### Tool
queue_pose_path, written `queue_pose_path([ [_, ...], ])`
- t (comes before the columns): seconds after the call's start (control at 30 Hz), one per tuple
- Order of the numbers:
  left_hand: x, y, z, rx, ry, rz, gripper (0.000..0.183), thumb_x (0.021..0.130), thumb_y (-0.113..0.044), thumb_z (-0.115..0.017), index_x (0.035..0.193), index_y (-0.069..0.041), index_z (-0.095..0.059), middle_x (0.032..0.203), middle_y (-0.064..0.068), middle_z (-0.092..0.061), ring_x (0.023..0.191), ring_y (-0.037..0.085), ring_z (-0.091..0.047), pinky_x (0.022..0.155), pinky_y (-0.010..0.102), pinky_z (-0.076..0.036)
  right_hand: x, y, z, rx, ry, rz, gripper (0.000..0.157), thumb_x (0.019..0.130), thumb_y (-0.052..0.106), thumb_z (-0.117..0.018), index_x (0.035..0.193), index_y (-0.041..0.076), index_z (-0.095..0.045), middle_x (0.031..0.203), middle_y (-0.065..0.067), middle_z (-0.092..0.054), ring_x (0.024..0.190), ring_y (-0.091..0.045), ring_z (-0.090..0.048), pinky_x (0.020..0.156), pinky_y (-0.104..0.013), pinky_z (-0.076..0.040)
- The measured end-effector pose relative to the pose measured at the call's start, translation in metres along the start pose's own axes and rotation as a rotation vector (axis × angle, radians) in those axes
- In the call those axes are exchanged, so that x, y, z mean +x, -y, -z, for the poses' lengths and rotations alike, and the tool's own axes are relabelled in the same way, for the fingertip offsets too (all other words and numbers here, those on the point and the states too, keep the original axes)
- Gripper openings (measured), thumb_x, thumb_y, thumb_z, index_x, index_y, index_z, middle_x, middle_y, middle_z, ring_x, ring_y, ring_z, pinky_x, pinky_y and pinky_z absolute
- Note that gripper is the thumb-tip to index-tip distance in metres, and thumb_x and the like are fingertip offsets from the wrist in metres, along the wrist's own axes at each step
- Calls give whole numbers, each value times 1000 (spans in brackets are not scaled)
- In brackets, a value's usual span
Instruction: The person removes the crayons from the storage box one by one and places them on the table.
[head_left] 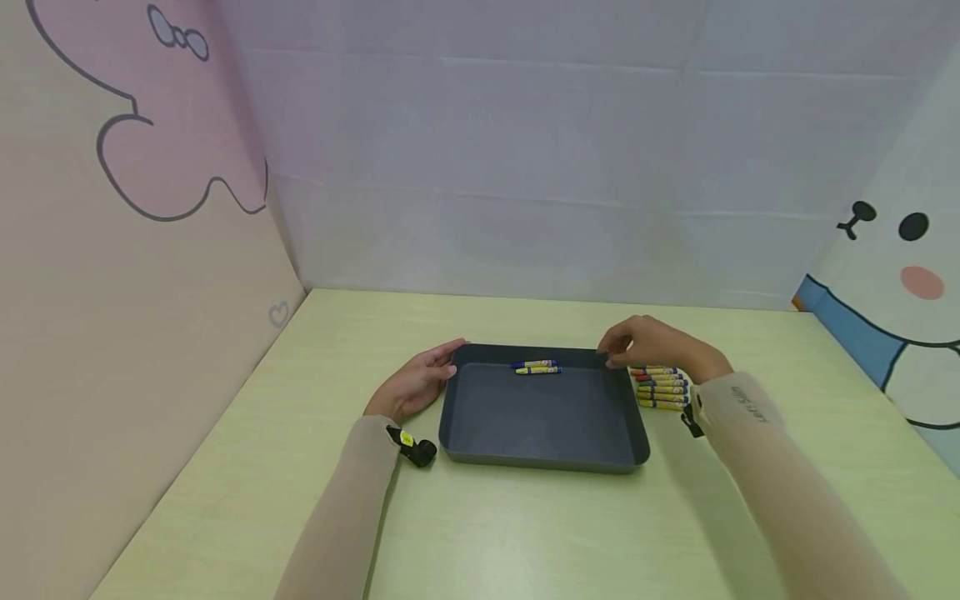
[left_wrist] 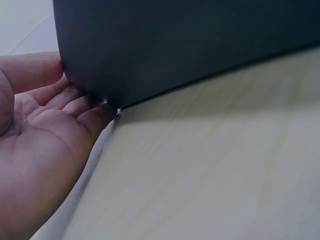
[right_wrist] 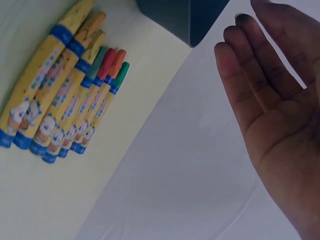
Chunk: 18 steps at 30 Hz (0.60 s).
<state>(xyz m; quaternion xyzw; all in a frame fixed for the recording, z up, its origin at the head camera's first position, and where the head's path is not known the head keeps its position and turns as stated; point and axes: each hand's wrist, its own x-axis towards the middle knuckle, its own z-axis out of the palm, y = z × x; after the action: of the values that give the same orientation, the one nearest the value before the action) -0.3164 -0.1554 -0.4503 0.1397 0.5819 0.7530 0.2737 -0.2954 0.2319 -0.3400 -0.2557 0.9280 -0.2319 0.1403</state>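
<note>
A dark grey rectangular tray [head_left: 543, 462] lies on the table. Its left side is held by my left hand [head_left: 411, 383], thumb at the rim and fingers along the outer wall [left_wrist: 150, 45]. Two yellow-wrapped crayons [head_left: 538, 371], one with a blue tip and one with a yellow tip, lie inside near the far wall. Over the tray's far right corner hovers my right hand [head_left: 645, 343], fingers loosely bent, with nothing visible between them in the right wrist view. Beside the tray, below that hand, several crayons [head_left: 663, 390] lie in a row, partly hidden by the wrist.
A pale wooden table [head_left: 495, 533] bears everything. Behind it hangs a whitish sheet [head_left: 525, 167], and panels with cartoon drawings [head_left: 922, 275] stand at either side. Each wrist wears a small black camera strap [head_left: 420, 452].
</note>
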Motion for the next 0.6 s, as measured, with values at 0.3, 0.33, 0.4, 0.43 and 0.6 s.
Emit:
queue_pose_path([
  [0.3, 2, 1, 1, -10, -4, 6, 61, 99, 6, -41, 154, -9, -20, 163, 1, 1, 150, 18, 1, 119, 40, -10, 23, 9, -12, 29, 31, 6, 29, 90, 13, -66, 116, 1, -67, 109, -14, -69, 97, -22, -64, 83, -40, -53],
  [0.33, 2, 1, 1, -12, -4, 6, 61, 99, 6, -41, 154, -9, -20, 163, 1, 1, 150, 18, 0, 119, 40, -10, 26, 10, -14, 30, 35, 6, 29, 90, 13, -66, 116, 1, -67, 109, -13, -69, 98, -22, -64, 83, -40, -53],
  [0.4, 2, 1, 1, -12, -5, 8, 61, 99, 6, -41, 154, -9, -20, 163, 1, 0, 150, 19, -2, 119, 41, -11, 31, 11, -17, 34, 40, 6, 29, 90, 13, -66, 117, 2, -67, 110, -12, -69, 99, -23, -64, 84, -40, -53],
  [0.43, 2, 1, 1, -13, -7, 8, 61, 99, 6, -41, 154, -10, -21, 163, 1, 0, 150, 19, -2, 119, 41, -11, 33, 12, -19, 35, 43, 8, 29, 90, 12, -66, 117, 2, -67, 111, -12, -69, 99, -23, -65, 84, -40, -53],
  [0.6, 2, 1, 1, 4, -5, 5, 61, 99, 6, -40, 154, -9, -20, 163, 2, 1, 150, 19, 2, 119, 40, -9, 42, 16, -27, 29, 50, 6, 30, 90, 11, -66, 119, 3, -66, 114, -12, -68, 104, -25, -64, 87, -40, -52],
])
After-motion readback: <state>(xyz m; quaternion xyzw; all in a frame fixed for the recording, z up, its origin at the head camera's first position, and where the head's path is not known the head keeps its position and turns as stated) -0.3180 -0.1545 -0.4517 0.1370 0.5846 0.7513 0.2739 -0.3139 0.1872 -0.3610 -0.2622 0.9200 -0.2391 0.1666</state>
